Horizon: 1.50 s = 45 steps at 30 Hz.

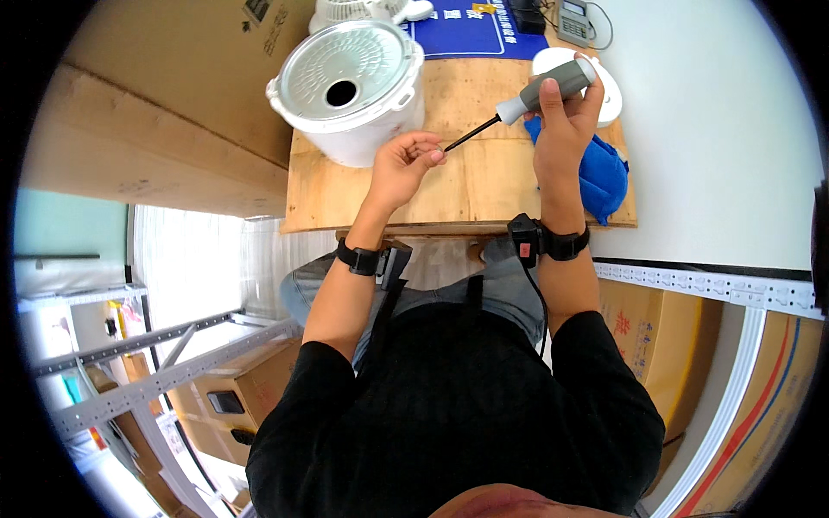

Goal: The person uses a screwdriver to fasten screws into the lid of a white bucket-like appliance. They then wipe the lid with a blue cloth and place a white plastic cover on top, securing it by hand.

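Observation:
My right hand (566, 129) is wrapped round the grey handle of a screwdriver (560, 87). Its black shaft slants down to the left over the wooden tabletop. At the tip, my left hand (408, 164) has thumb and forefinger pinched together. Whatever sits between them is too small to make out. Just beyond my left hand stands a white round appliance body (350, 129), like a rice cooker's. On top it has a silvery metal dish with a dark round hole.
A blue cloth (604, 177) lies by my right forearm on the wooden table (484, 194). Behind my right hand is a white round lid-like part (609, 102). A blue mat (471, 39), a white slotted part (350, 12) and a grey keypad device (572, 23) are farther back. Big cardboard boxes (186, 86) wall the left.

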Tool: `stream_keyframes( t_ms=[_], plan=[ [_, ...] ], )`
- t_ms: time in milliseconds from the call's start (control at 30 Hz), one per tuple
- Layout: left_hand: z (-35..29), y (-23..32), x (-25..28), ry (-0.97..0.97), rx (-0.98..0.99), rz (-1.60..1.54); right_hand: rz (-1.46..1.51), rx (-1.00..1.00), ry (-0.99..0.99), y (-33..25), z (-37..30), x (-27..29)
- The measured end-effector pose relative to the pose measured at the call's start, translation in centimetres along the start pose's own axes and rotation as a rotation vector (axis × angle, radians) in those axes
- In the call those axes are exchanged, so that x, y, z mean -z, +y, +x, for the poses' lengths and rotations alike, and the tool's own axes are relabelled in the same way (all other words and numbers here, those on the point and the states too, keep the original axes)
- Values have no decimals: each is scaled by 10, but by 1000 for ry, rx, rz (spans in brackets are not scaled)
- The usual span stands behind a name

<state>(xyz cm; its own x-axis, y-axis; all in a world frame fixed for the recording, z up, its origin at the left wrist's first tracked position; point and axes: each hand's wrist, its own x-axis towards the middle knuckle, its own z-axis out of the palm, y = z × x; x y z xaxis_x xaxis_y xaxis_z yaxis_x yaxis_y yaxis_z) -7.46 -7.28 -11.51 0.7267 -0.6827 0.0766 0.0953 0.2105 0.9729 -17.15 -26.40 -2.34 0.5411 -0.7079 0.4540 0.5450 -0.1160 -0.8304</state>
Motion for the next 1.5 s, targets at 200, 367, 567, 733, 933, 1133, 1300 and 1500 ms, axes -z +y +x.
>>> stream_keyframes(
  t_ms=[200, 367, 567, 733, 933, 1133, 1300, 1500],
  plan=[
    [-19, 15, 18, 54, -15, 136, 49, 61, -82, -7, -9, -31],
    [-25, 23, 28, 59, -22, 109, 61, 57, -131, -11, -12, -45],
    [-35, 35, 44, -67, 45, 25, 32, 71, -387, -17, -4, -49],
    [-42, 32, 57, -177, 69, -211, 61, 106, -573, -24, 1, -55],
    [-51, 38, 66, -359, 125, -258, 141, 95, -782, -24, 10, -69],
    [-52, 30, 76, -476, 187, -366, 189, 47, -900, -22, 11, -83],
    [-56, 38, 69, -341, 87, -205, 220, -108, -701, -14, 9, -84],
    [-60, 47, 69, -279, 33, -141, 211, -104, -621, -19, 9, -84]
  ],
)
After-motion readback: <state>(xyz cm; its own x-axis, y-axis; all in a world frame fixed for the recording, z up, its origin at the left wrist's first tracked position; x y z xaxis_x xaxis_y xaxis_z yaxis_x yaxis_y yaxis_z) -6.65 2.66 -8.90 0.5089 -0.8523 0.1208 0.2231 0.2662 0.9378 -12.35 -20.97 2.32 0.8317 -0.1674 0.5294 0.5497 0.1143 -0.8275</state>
